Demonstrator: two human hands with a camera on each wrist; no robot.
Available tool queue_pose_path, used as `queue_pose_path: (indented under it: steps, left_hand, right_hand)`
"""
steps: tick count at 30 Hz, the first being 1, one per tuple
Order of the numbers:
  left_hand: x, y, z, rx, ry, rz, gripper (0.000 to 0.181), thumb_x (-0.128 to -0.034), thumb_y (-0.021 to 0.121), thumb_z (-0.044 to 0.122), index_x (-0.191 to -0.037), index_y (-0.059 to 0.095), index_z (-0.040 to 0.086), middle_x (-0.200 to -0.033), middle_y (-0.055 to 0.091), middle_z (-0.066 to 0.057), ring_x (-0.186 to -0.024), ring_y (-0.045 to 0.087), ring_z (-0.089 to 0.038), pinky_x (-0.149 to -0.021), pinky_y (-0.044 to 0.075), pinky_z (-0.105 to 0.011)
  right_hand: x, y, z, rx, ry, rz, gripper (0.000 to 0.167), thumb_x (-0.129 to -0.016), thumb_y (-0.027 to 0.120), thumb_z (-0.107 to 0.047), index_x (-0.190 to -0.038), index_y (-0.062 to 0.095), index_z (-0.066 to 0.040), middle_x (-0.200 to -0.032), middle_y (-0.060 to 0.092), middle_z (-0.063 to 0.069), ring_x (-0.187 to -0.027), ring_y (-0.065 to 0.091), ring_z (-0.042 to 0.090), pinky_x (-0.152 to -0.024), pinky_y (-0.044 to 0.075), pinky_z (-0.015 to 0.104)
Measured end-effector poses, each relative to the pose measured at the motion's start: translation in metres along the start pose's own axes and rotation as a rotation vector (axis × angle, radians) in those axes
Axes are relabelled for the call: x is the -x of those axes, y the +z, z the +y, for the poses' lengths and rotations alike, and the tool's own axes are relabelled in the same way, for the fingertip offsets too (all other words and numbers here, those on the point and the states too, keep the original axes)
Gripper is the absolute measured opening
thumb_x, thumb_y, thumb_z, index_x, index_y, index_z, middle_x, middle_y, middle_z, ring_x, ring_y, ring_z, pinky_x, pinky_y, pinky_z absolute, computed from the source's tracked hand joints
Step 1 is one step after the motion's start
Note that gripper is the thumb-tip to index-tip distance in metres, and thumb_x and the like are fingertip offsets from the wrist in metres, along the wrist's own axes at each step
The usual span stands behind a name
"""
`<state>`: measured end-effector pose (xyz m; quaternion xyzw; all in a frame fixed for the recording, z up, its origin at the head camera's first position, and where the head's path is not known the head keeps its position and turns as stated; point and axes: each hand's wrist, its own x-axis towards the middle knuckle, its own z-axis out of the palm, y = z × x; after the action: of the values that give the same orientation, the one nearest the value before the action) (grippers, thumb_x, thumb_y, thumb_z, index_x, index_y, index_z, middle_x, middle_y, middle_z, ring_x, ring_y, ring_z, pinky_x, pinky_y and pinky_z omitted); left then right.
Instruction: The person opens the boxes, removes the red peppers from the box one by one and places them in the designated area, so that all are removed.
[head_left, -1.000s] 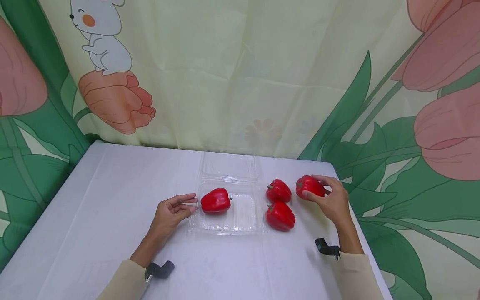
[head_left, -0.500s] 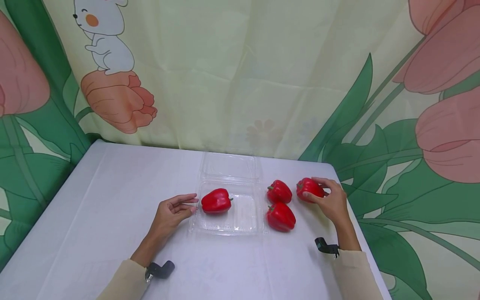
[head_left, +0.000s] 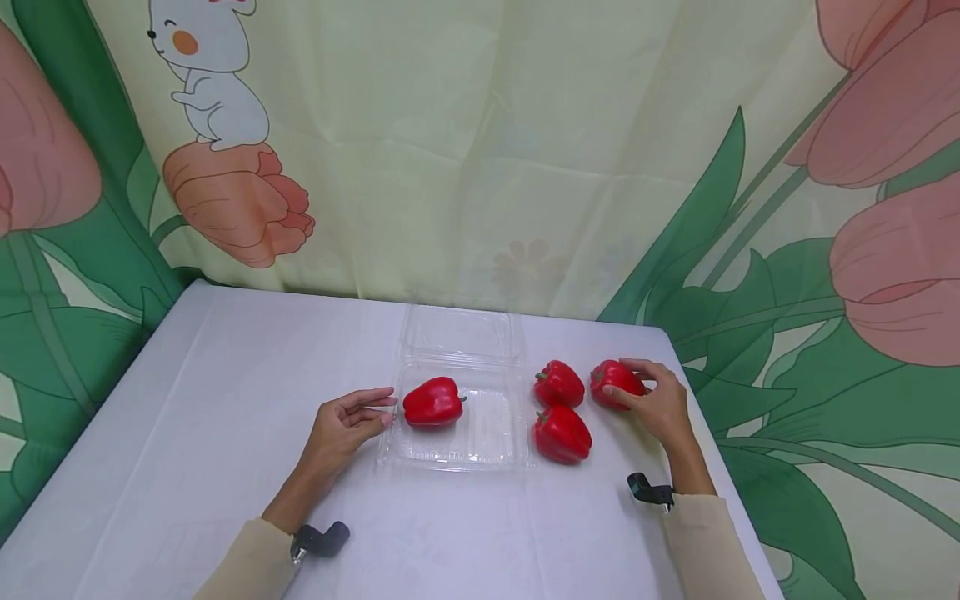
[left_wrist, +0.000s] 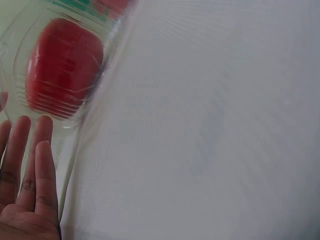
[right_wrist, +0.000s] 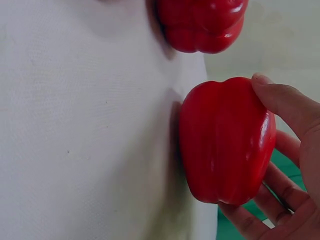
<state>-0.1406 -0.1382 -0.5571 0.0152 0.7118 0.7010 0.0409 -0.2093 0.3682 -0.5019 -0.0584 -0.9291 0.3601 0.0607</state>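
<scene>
My right hand (head_left: 663, 404) holds a red bell pepper (head_left: 613, 385) between thumb and fingers near the table's right side. The right wrist view shows the thumb on one side of that bell pepper (right_wrist: 225, 142) and fingers on the other; whether it touches the table I cannot tell. Two more peppers, an upper one (head_left: 558, 384) and a lower one (head_left: 562, 435), lie to its left. A clear plastic clamshell box (head_left: 491, 425), lid raised at the back, contains another pepper (head_left: 433, 402). At the box's left rim is my left hand (head_left: 341, 425), its fingers (left_wrist: 45, 175) fairly straight.
A white cloth covers the table (head_left: 247, 400). Behind it hangs a printed curtain (head_left: 480, 167) with tulips and a rabbit. The transparent lid (head_left: 461, 332) lies back toward the table's far edge.
My right hand and its bell pepper have shifted slightly left and toward the near side. The left hand, the box and the other peppers stay where they were.
</scene>
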Motion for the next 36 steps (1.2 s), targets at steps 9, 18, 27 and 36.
queue_pose_path:
  steps: [9, 18, 27, 36]
  left_hand:
    - [0.001, 0.0, 0.001, -0.009, -0.014, 0.001, 0.05, -0.0922, 0.085, 0.024, -0.139, 0.069, 0.014, -0.135, 0.074, -0.013, -0.108, 0.077, -0.016, -0.093, 0.06, -0.019]
    - [0.0, 0.0, 0.001, -0.006, -0.011, -0.003, 0.049, -0.0929, 0.084, 0.021, -0.139, 0.069, 0.013, -0.134, 0.074, -0.014, -0.108, 0.077, -0.017, -0.093, 0.06, -0.018]
    - [0.0, 0.0, 0.0, 0.003, -0.009, -0.003, 0.049, -0.0927, 0.085, 0.02, -0.139, 0.069, 0.012, -0.134, 0.074, -0.015, -0.107, 0.078, -0.016, -0.093, 0.061, -0.019]
    - [0.0, 0.0, 0.001, -0.003, -0.004, -0.002, 0.05, -0.0926, 0.085, 0.02, -0.139, 0.069, 0.012, -0.134, 0.074, -0.015, -0.106, 0.078, -0.014, -0.093, 0.06, -0.018]
  right_hand:
    - [-0.002, 0.002, 0.005, -0.01, 0.03, -0.011, 0.078, -0.085, 0.091, -0.034, -0.153, 0.056, -0.017, -0.156, 0.053, 0.018, -0.142, 0.049, 0.043, -0.104, 0.058, 0.06]
    - [0.001, 0.003, 0.007, -0.024, 0.024, -0.004, 0.08, -0.084, 0.092, -0.031, -0.154, 0.056, -0.019, -0.158, 0.051, 0.018, -0.143, 0.048, 0.043, -0.107, 0.056, 0.06]
    - [0.003, 0.0, 0.003, -0.009, 0.035, 0.009, 0.081, -0.085, 0.091, -0.033, -0.156, 0.055, -0.021, -0.16, 0.048, 0.018, -0.143, 0.047, 0.043, -0.105, 0.057, 0.062]
    - [0.006, -0.004, -0.01, -0.011, -0.042, 0.065, 0.077, -0.084, 0.091, -0.037, -0.153, 0.059, -0.025, -0.157, 0.052, 0.016, -0.14, 0.051, 0.042, -0.101, 0.058, 0.062]
